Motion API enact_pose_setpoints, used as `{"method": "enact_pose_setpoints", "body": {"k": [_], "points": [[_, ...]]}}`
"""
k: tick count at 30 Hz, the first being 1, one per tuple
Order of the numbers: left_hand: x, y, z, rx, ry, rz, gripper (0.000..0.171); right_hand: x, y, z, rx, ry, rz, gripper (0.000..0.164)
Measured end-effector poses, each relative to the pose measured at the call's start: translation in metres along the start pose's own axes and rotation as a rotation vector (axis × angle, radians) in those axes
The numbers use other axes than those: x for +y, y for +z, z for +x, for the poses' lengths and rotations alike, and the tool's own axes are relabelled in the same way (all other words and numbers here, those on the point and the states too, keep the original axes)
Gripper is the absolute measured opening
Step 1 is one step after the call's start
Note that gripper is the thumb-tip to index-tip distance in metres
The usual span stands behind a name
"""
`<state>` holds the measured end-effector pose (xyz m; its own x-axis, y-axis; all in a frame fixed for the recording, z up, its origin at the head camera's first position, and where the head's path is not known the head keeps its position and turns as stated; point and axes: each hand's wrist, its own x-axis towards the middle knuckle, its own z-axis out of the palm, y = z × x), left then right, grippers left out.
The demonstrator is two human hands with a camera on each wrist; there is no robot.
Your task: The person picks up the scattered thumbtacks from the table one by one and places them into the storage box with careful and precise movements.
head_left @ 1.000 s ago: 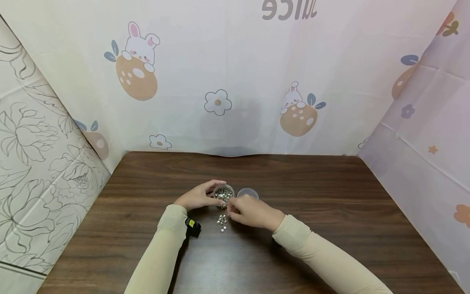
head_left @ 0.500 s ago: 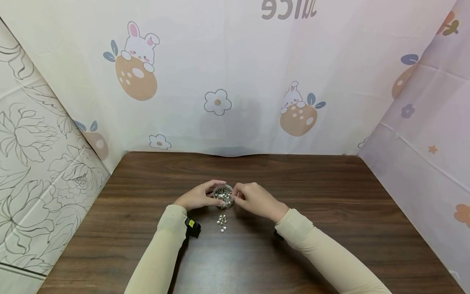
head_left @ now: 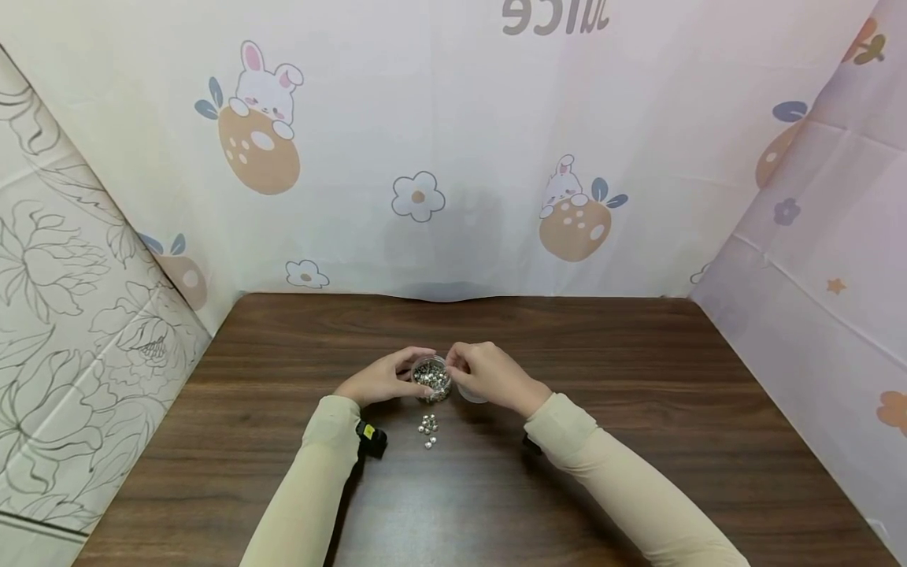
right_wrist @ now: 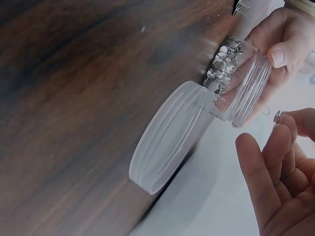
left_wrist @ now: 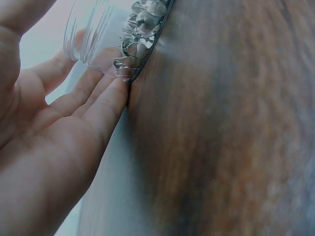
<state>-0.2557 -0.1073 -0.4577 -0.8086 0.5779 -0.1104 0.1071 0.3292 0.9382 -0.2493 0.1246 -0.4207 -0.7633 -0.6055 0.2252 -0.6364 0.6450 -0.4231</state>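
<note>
My left hand (head_left: 379, 380) curls around a clear round jar (right_wrist: 251, 88), with the thumb at the near side and fingers at the far side. Silver thumbtacks (right_wrist: 224, 66) fill the bottom of the jar, which stands upright without its lid. Just right of the jar's rim, my right hand (head_left: 492, 376) pinches a single thumbtack (right_wrist: 277, 117) between thumb and fingertip. Partly under that hand, the clear lid (right_wrist: 170, 140) lies on the table beside the jar. A small group of loose thumbtacks (head_left: 428, 425) lies in front of the jar.
The brown wooden table (head_left: 609, 378) ends at a patterned cloth backdrop (head_left: 482, 157), with cloth on both sides too. A black wrist device (head_left: 372, 439) sits at the left cuff, close to the loose tacks.
My right hand has moved from the jar's near right side up and away to its right rim. The lid's near edge now shows below it. The left hand and jar stay put.
</note>
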Motion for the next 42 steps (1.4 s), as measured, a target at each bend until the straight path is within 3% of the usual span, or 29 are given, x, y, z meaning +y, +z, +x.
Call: {"method": "enact_pose_setpoints", "body": {"k": [5, 16, 23, 30, 42], "points": [[-0.016, -0.002, 0.007, 0.002, 0.005, 0.028, 0.072, -0.001, 0.002, 0.003, -0.019, -0.001, 0.003, 0.006], [-0.013, -0.003, 0.006, -0.001, 0.029, 0.034, 0.066, -0.004, 0.009, 0.014, -0.067, -0.012, -0.006, 0.009], [-0.011, -0.003, 0.007, 0.012, 0.013, 0.019, 0.062, -0.006, 0.010, 0.016, -0.084, 0.030, -0.008, 0.008], [-0.011, -0.003, 0.007, 0.007, 0.011, 0.020, 0.062, -0.007, 0.009, 0.014, -0.100, 0.068, 0.008, 0.013], [-0.015, -0.002, 0.007, 0.001, 0.016, 0.017, 0.068, -0.016, 0.007, 0.000, -0.085, 0.018, 0.023, 0.008]]}}
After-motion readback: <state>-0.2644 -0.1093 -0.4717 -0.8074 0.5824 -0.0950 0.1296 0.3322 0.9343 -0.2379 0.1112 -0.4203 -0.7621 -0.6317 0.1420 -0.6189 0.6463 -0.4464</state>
